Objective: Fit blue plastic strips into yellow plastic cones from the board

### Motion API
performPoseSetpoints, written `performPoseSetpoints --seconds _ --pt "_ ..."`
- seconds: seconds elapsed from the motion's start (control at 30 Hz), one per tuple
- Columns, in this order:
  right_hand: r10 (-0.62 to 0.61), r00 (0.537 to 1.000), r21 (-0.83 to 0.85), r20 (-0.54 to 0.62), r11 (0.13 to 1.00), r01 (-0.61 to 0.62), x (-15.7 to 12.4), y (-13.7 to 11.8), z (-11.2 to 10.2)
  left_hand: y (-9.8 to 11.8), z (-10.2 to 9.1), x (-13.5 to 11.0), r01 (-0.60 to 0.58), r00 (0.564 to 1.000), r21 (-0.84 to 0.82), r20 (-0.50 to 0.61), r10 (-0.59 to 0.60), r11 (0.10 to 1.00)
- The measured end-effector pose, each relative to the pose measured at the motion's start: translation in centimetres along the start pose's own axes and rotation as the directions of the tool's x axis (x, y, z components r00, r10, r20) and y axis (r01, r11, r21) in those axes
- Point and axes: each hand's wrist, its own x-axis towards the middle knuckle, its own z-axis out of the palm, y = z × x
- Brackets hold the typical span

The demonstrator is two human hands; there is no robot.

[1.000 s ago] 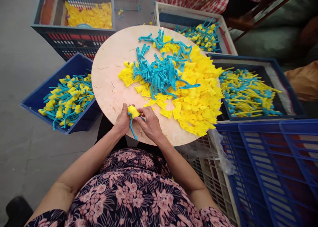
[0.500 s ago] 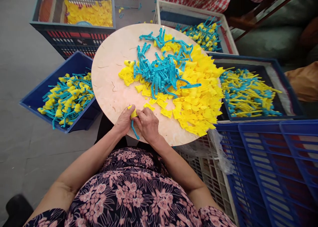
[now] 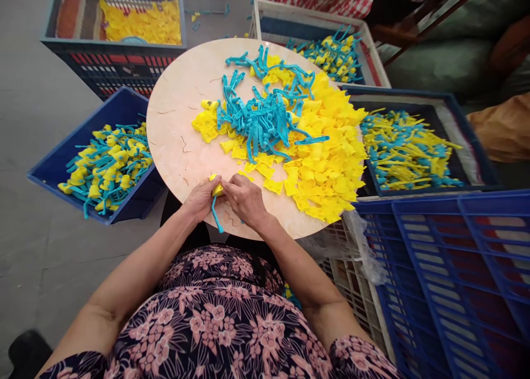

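Observation:
Close to the near edge of a round board [image 3: 169,119], my left hand [image 3: 201,200] is closed on a small yellow plastic piece [image 3: 217,189]. A thin blue strip [image 3: 216,215] hangs down from that piece. My right hand [image 3: 243,199] pinches at the yellow piece's right side; its fingertips are partly hidden. Beyond my hands lies a tangled heap of blue plastic strips [image 3: 263,119]. Flat yellow pieces [image 3: 327,158] are piled thickly over the board's right side, with some smaller ones reaching toward my right hand.
To the left stands a blue bin [image 3: 49,172] of joined yellow-and-blue pieces. A crate [image 3: 116,47] with yellow pieces is behind it. At the right are a white-rimmed crate [image 3: 306,13], a dark tray [image 3: 476,141] with more pieces and blue slatted crates [image 3: 447,246].
The view has shifted slightly, so the scene sits a little further left. Both hands stay together at the yellow piece, which has turned a little, with the blue strip still hanging.

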Motion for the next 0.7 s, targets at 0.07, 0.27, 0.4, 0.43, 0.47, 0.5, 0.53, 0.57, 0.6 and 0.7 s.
performPoseSetpoints --seconds 0.07,0.27,0.4,0.43,0.47,0.5,0.53,0.57,0.6,0.7 --pt "-0.011 1.000 -0.037 0.001 0.999 0.011 0.0 -0.3 0.1 -0.1 0.0 0.0 0.018 1.000 -0.023 -0.009 -0.019 1.000" --pt "-0.045 0.999 -0.123 0.030 0.991 0.048 0.2 -0.3 0.1 0.1 0.0 0.3 0.023 1.000 -0.016 0.011 -0.023 1.000" --pt "-0.017 1.000 -0.094 -0.001 0.995 0.017 0.4 -0.6 0.3 0.0 -0.4 0.5 0.013 1.000 0.013 0.018 -0.013 1.000" --pt "-0.006 1.000 -0.086 -0.009 0.996 0.006 0.3 -0.8 0.5 -0.1 -0.6 0.5 0.009 1.000 0.007 0.013 -0.009 1.000" --pt "-0.003 1.000 -0.085 -0.015 0.996 0.002 0.3 -1.1 0.6 -0.3 -0.8 0.7 0.005 1.000 -0.008 0.007 -0.005 1.000" --pt "-0.009 1.000 -0.089 -0.016 0.996 0.008 0.2 -1.5 0.8 -0.5 -1.0 0.8 0.004 1.000 -0.029 0.001 -0.004 1.000" --pt "-0.022 1.000 -0.097 -0.011 0.995 0.021 0.2 -1.8 0.9 -0.6 -1.1 0.9 0.004 1.000 -0.053 -0.001 -0.004 0.999" --pt "-0.037 0.999 -0.102 -0.002 0.994 0.036 0.2 -2.1 1.0 -0.7 -1.3 1.0 0.007 1.000 -0.077 -0.002 -0.007 0.997" --pt "-0.047 0.999 -0.100 0.007 0.994 0.048 0.2 -2.2 1.0 -0.8 -1.4 1.0 0.012 1.000 -0.097 -0.004 -0.013 0.995" --pt "-0.031 0.999 -0.010 0.013 0.999 0.031 0.3 -1.8 0.5 -0.7 -1.5 1.1 0.029 1.000 -0.109 -0.008 -0.030 0.994"
